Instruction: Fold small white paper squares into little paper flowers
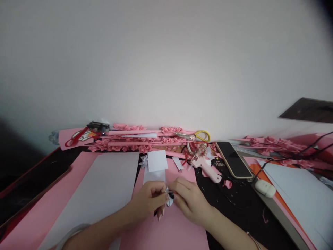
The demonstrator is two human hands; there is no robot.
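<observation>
My left hand (151,198) and my right hand (188,196) meet over a pink sheet (187,227), fingers closed. Between their fingertips is a small piece of white paper (169,201), bent or folded and mostly hidden. A shiny black oval (171,196) shows at the fingertips; I cannot tell what it is. Below my left fingers a dark pointed tip (155,212) pokes out. Just beyond my hands lie a white paper square (157,161) and a white paper flower (144,161). A small white strip (178,163) rests nearby on the pink sheet.
A pink glue gun (206,168) and a phone (234,160) lie right of centre. Yellow-handled scissors (195,135) rest on pink paper flowers (125,148) along the wall. A white earbud case (265,188) and cables are at right; large grey-white paper (104,194) spreads at left.
</observation>
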